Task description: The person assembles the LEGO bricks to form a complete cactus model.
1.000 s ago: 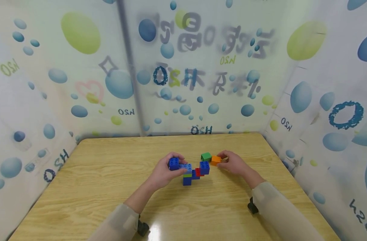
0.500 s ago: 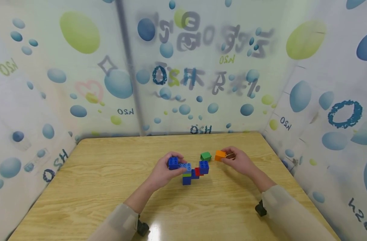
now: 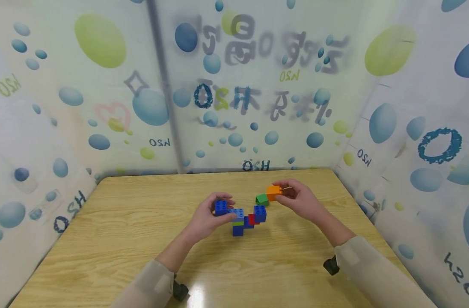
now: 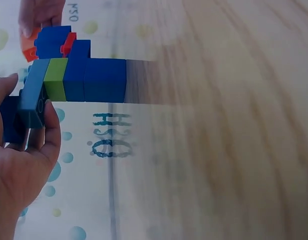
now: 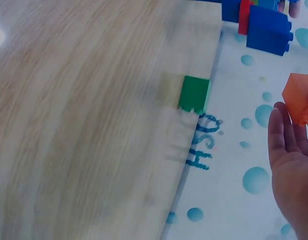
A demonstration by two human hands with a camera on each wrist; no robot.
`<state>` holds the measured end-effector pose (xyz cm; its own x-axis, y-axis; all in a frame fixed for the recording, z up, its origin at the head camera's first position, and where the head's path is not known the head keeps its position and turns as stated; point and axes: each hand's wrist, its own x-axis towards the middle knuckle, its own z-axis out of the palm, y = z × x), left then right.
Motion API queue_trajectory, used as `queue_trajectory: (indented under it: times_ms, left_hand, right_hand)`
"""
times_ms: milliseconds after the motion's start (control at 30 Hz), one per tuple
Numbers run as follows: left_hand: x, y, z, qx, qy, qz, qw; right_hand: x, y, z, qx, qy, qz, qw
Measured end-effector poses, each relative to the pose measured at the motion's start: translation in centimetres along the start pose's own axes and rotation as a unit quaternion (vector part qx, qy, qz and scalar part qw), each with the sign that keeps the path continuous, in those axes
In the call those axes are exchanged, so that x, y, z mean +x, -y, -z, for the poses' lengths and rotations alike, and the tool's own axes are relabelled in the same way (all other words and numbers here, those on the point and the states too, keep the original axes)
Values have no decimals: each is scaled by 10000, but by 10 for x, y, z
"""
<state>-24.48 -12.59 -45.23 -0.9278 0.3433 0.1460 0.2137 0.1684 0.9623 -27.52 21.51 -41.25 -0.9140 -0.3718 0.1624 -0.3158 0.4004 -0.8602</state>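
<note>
My left hand (image 3: 207,217) grips a built-up model of toy building bricks on its upper left side, thumb in front and fingers behind. The model has a blue base brick (image 3: 238,230), a lime layer (image 4: 55,79), a light blue brick (image 4: 34,92) on top, a red piece (image 3: 252,219) and a raised blue brick (image 3: 259,214) at its right end. Between thumb and fingers, my right hand (image 3: 301,200) holds an orange brick (image 3: 274,193) above the table, its studs toward the palm. A green brick (image 3: 262,199) lies on its side on the table, just below the orange one.
The wooden table (image 3: 123,222) carries the bricks. Behind and on both sides stand pale curtain walls (image 3: 234,128) with blue and green dots and lettering, meeting the table's back edge. A black wrist device (image 3: 331,265) sits under the right sleeve.
My right hand first drew the orange brick right, away from the green one, then lifted it up and back leftward. My left hand stays on the model, almost still.
</note>
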Motion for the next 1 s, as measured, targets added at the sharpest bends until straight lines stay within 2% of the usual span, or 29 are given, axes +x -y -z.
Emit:
queue_trajectory:
  times_ms: [267, 433, 633, 1000]
  left_hand:
    - [-6, -5, 9, 140, -157, -194, 9996]
    - [-10, -7, 11, -5, -198, -214, 9996]
    - [-12, -7, 12, -153, -203, -218, 9994]
    - [-13, -5, 10, -157, -247, -279, 9992]
  right_hand:
    - [4, 24, -14, 108, 159, 197, 9996]
    - [7, 35, -24, 21, 196, 262, 9995]
    - [12, 40, -37, -94, 346, 454, 9983]
    - [15, 44, -59, -510, 520, 642, 9953]
